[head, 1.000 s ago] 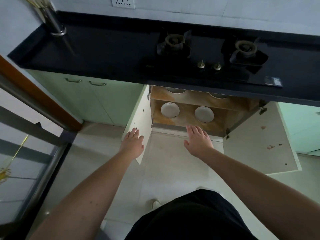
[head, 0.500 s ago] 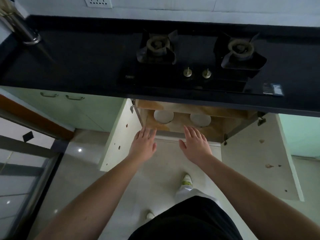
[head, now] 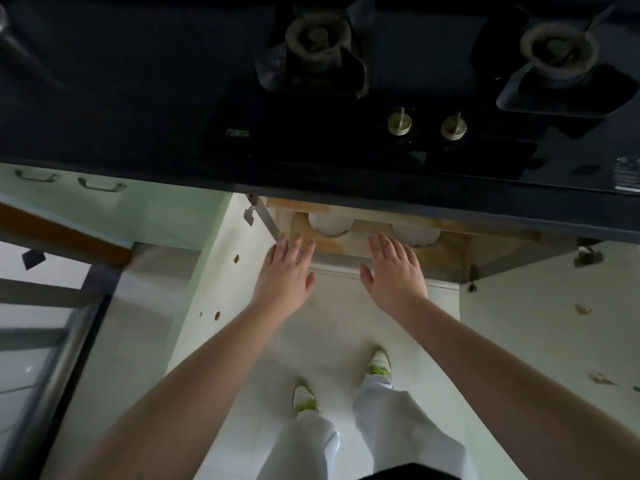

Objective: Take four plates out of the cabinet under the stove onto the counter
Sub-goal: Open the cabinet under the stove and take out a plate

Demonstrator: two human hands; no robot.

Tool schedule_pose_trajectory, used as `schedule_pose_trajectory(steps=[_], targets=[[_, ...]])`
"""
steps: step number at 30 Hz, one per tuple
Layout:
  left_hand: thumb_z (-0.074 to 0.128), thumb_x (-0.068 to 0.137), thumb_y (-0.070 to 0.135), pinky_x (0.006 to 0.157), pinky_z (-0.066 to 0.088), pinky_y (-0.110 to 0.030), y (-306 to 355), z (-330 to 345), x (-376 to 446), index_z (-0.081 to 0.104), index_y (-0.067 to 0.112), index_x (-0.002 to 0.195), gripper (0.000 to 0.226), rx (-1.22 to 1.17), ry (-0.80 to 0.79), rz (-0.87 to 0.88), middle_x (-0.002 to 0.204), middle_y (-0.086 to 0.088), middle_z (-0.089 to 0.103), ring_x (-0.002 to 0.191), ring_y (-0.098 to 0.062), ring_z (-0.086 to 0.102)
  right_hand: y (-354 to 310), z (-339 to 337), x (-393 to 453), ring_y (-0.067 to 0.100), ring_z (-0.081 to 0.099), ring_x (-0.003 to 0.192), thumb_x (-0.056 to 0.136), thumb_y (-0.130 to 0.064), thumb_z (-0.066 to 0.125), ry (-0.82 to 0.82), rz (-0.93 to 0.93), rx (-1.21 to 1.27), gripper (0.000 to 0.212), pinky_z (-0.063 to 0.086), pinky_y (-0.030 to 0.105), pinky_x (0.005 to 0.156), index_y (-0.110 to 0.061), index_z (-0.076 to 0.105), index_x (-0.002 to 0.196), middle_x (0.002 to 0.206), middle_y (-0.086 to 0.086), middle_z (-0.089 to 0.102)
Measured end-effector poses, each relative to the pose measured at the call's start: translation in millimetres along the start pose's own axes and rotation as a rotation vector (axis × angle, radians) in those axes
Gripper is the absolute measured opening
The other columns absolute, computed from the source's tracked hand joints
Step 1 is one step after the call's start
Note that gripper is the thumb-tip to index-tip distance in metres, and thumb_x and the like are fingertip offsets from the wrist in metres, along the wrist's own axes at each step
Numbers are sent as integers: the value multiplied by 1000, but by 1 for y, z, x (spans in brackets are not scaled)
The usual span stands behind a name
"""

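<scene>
both grips flat, empty | cabinet [head: 446,247]: two white plates [head: 330,223]

— How is the scene lit?
— The black surface [head: 104,98] is left dim; the pale floor [head: 329,323] is brightly lit.
— And sharpness?
— Slight blur is seen at the left edge, where straight lines are bent by wide-angle distortion.

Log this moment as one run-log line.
stage: reaching into open cabinet | left hand: open, empty | right hand: open, empty | plates: two visible on shelf, untouched | counter: no plates
</scene>
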State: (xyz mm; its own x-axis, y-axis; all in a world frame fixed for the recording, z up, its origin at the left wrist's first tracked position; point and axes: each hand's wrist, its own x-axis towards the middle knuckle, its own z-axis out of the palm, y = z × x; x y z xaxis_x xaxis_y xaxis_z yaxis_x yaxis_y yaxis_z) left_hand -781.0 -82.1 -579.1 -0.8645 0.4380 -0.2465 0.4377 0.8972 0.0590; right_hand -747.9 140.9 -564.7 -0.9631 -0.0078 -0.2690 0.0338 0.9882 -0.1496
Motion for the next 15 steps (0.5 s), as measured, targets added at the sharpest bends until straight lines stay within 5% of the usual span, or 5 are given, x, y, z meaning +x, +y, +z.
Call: schedule_pose_trajectory(steps=[15], targets=[[39,100,41,123,13,-47,-9,112,138,17,15,157,66,-28,138,-21,164,-12,20,152,-30,9,26,117,147,29,7,149,100,-50,26,36,27,3,63,10,45,119,-25,9,155,163,7,10]])
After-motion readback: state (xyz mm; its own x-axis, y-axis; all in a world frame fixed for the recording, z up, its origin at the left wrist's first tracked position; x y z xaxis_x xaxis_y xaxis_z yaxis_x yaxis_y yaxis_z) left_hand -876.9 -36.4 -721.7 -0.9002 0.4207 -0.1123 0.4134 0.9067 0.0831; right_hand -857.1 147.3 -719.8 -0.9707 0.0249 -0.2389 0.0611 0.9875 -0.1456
